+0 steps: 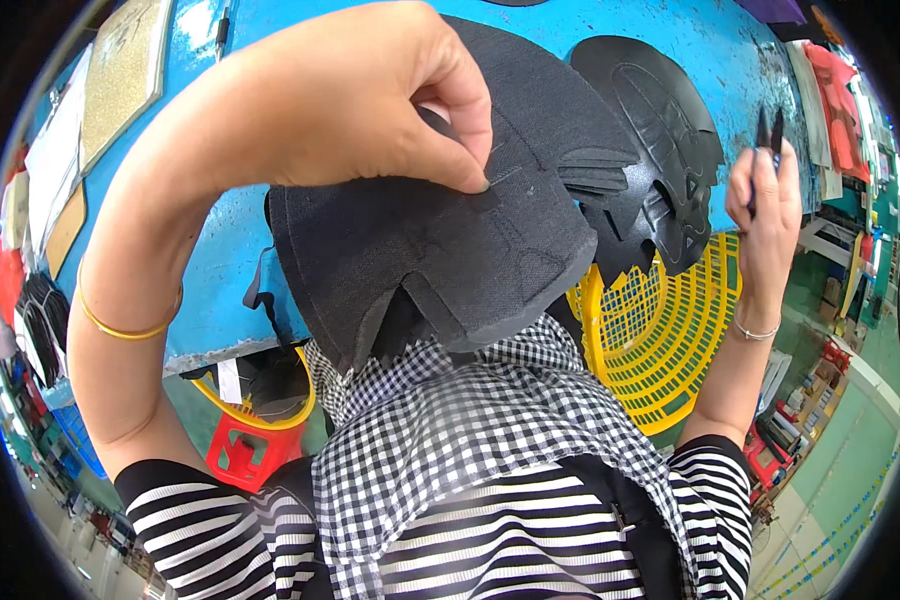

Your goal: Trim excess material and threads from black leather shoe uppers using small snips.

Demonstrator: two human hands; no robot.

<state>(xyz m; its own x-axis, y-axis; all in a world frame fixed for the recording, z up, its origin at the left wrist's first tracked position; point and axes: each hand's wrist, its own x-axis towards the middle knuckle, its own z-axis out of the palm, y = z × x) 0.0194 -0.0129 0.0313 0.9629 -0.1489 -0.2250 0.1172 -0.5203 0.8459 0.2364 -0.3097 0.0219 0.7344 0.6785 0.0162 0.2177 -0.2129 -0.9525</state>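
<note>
A large black padded fabric piece [370,235] with stitched lines lies over the table edge and hangs toward my lap, its near end notched. My left hand [410,110] reaches across it from the left, thumb and fingers pinched closed on the fabric; what lies inside the pinch is partly hidden. A thin pale line, perhaps thread, shows beside the thumb tip. Out to the right, my right hand [770,200] is raised and closed around small dark thread snips [768,130], points upward. Between the hands lie overlapping glossy black moulded pieces [660,120] with cut-out edges.
The blue table [210,240] has a worn front edge. A yellow plastic basket [670,350] stands under the black pieces on the right. Below the table at left are a red plastic stool [250,450] and a yellow-rimmed container [305,395]. A gold-coloured board [125,70] lies far left.
</note>
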